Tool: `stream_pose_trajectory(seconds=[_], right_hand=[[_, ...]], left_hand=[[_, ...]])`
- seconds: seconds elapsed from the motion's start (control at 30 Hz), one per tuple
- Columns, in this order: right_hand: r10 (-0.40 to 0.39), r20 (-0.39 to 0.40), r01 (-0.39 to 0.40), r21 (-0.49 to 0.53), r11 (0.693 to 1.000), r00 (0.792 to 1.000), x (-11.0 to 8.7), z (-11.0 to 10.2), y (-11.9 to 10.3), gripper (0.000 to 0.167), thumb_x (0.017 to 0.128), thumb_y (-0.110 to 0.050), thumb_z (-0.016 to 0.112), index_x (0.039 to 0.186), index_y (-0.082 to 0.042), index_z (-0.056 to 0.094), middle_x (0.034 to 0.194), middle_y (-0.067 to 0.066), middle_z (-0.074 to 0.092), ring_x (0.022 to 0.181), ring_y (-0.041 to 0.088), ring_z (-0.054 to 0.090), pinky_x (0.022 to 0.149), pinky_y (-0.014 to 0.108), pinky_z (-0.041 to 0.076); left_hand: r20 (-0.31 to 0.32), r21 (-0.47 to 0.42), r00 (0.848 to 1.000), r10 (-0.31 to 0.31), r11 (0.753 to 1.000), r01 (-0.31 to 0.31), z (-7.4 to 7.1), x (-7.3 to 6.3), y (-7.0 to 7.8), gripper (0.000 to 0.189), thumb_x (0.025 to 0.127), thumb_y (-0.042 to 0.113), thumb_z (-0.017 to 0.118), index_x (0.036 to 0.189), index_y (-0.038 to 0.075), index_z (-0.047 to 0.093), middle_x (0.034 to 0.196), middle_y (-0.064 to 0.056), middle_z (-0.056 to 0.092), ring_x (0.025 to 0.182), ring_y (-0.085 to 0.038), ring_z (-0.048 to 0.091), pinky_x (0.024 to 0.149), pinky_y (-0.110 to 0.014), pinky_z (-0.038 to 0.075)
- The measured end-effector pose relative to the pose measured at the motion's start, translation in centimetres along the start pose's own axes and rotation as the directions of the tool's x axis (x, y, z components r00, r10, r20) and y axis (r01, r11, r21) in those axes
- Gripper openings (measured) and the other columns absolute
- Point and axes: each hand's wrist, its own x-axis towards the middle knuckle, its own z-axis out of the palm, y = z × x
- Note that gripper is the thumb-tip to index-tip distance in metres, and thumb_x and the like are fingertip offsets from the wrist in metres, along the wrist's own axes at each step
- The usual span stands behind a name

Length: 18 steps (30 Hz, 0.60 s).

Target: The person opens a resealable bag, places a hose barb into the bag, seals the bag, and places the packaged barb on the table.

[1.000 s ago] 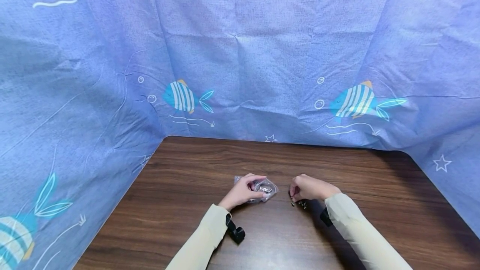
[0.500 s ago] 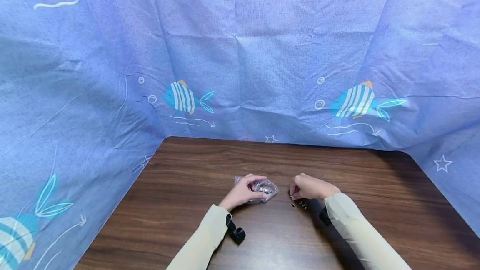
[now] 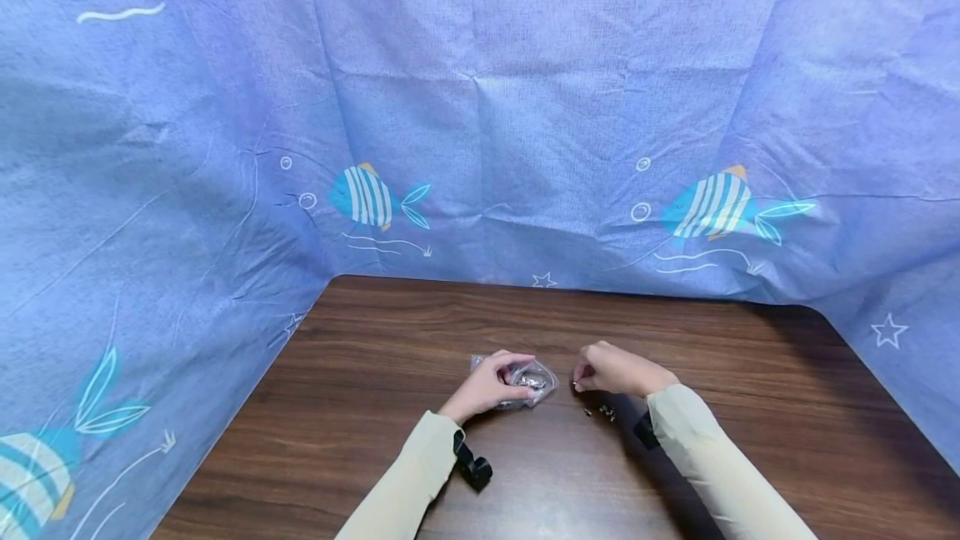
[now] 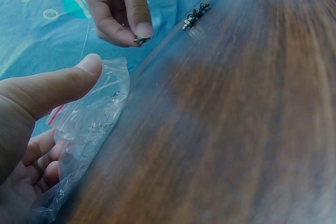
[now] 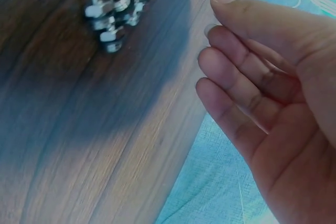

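Observation:
My left hand holds a clear zip bag on the table, its thumb along the bag's mouth and the fingers around its side. Shiny small pieces show inside the bag. To the right, my right hand pinches a small metal fitting between thumb and index finger, just above the table. In the right wrist view, that fitting is hidden behind the fingertips. Several metal hex fittings lie in a cluster near the right hand, and a single fitting lies just left of them.
Beneath both hands is a dark brown wood-grain table. A blue cloth with printed fish hangs around its back and sides. Each wrist carries a black camera strap.
My right hand has lifted a little and moved slightly left toward the bag, carrying the small fitting away from the loose ones. The left hand stays in place with the bag.

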Motion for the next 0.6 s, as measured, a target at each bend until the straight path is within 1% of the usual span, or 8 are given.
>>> stream_pose_trajectory(seconds=[0.17, 0.37, 0.6], right_hand=[[0.001, -0.019, -0.002, -0.019, 1.000, 1.000, 0.3, 0.2, 0.0, 0.005, 0.082, -0.010, 0.073, 0.078, -0.013, 0.071, 0.077, -0.007, 0.063, 0.069, -0.001, 0.056, 0.066, 0.020, 0.051], [-0.013, -0.047, 0.012, -0.021, 1.000, 0.999, 0.8, 0.2, -0.3, 0.006, 0.082, -0.011, 0.073, 0.077, -0.013, 0.070, 0.075, -0.008, 0.062, 0.066, -0.002, 0.053, 0.062, 0.019, 0.049], [-0.042, -0.087, 0.037, -0.049, 0.998, 0.995, 1.4, 0.0, -0.7, 0.007, 0.082, -0.010, 0.073, 0.077, -0.011, 0.069, 0.074, -0.007, 0.061, 0.066, -0.002, 0.050, 0.060, 0.018, 0.047]], left_hand=[[0.002, -0.011, 1.000, 0.004, 1.000, -0.004, 0.0, -0.1, 0.1, 0.054, 0.075, 0.017, 0.082, 0.126, 0.011, 0.064, 0.094, -0.013, 0.058, 0.073, -0.010, 0.046, 0.064, -0.020, 0.038], [0.002, 0.006, 1.000, 0.004, 1.000, -0.004, 0.0, -0.1, 0.0, 0.054, 0.075, 0.019, 0.082, 0.125, 0.011, 0.064, 0.095, -0.012, 0.058, 0.073, -0.009, 0.046, 0.064, -0.019, 0.039], [-0.006, -0.008, 1.000, 0.009, 1.000, -0.009, 0.0, 0.0, 0.0, 0.054, 0.074, 0.017, 0.083, 0.125, 0.011, 0.064, 0.099, -0.011, 0.060, 0.076, -0.018, 0.050, 0.064, -0.019, 0.038]])
